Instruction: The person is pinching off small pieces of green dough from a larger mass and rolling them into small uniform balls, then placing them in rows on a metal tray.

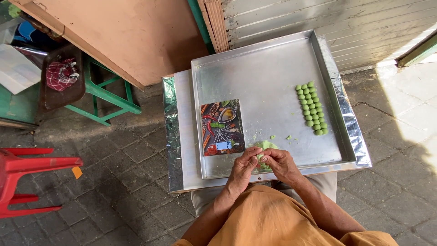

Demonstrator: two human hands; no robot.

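My left hand point(242, 167) and my right hand point(280, 165) meet at the near edge of a large metal tray point(255, 77). Both pinch a lump of green dough point(265, 146) that lies on the tray between them. A flat kitchen scale point(221, 127) with a picture of spices on its face lies on the tray just left of my hands. Two small green crumbs point(281, 136) sit beyond the lump. At the tray's right side, several small green dough balls point(312, 108) stand in two neat rows.
The tray rests on a foil-covered board point(172, 136) over my lap. A green stool point(107, 93) with a dark tray and a red cloth point(61, 74) stands at the left. A red plastic stool point(27, 177) is at the far left. A slatted wall point(327, 23) is beyond.
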